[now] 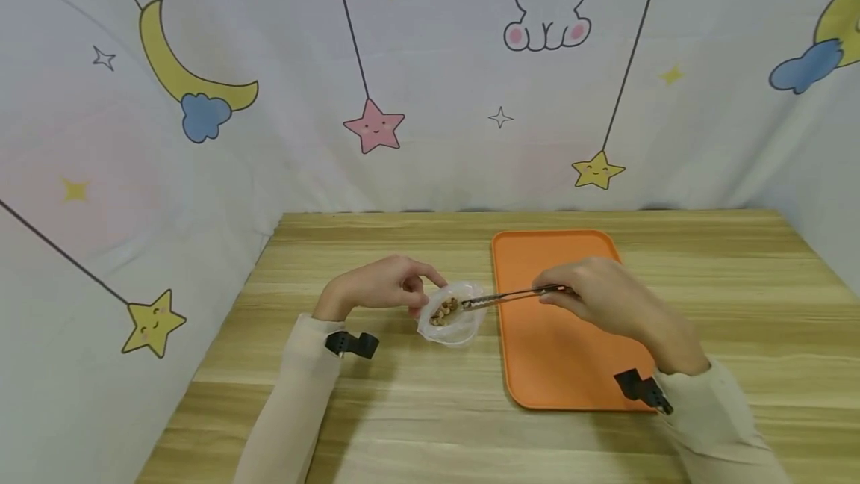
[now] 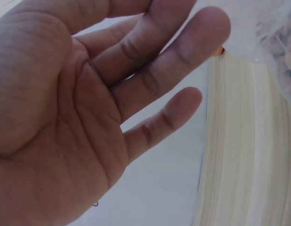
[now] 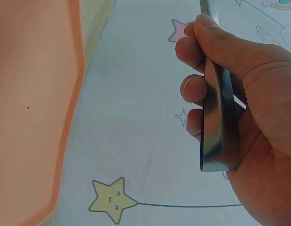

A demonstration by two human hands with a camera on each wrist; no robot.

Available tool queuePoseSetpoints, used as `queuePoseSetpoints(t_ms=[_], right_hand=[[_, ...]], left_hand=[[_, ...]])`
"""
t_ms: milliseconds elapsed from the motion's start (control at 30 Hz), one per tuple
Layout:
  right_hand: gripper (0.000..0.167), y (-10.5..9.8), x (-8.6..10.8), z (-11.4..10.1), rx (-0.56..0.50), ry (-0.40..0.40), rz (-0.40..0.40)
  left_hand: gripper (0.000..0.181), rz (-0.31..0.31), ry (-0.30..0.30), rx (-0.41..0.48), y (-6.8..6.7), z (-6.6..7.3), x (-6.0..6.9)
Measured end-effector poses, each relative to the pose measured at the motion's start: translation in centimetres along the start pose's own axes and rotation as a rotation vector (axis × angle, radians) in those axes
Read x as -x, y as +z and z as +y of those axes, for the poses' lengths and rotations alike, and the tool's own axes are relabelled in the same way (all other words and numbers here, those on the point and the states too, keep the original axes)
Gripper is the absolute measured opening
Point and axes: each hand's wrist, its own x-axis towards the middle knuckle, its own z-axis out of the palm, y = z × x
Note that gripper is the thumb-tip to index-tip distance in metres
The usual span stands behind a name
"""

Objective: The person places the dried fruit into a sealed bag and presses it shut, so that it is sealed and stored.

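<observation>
A clear plastic bag [image 1: 460, 333] stands with its mouth spread on the table, left of the orange tray [image 1: 558, 364]. Small brown pieces that look like shelled nuts [image 1: 444, 311] lie inside it. My left hand [image 1: 383, 286] holds the bag's rim at its left side with index finger and thumb; in the left wrist view its other fingers [image 2: 155, 80] are loosely bent. Metal tongs [image 1: 507, 296] are gripped in my right hand [image 1: 598, 299], above the tray. Their tips reach into the bag beside the nuts. The right wrist view shows thumb and fingers around the tongs' handle [image 3: 220, 127].
The wood-grain table [image 1: 403, 417] extends around the bag and tray. A pale curtain [image 1: 443, 170] printed with stars, moons and a rabbit hangs behind its far edge and along the sides. Each wrist wears a black camera mount [image 1: 352, 344].
</observation>
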Motion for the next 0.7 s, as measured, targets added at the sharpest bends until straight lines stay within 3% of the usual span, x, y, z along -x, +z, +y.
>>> queuePoseSetpoints(t_ms=[700], right_hand=[[0.014, -0.71, 0.32, 0.61, 0.016, 0.017, 0.037]], left_hand=[[0.034, 0.016, -0.043, -0.003, 0.05, -0.17, 0.06]])
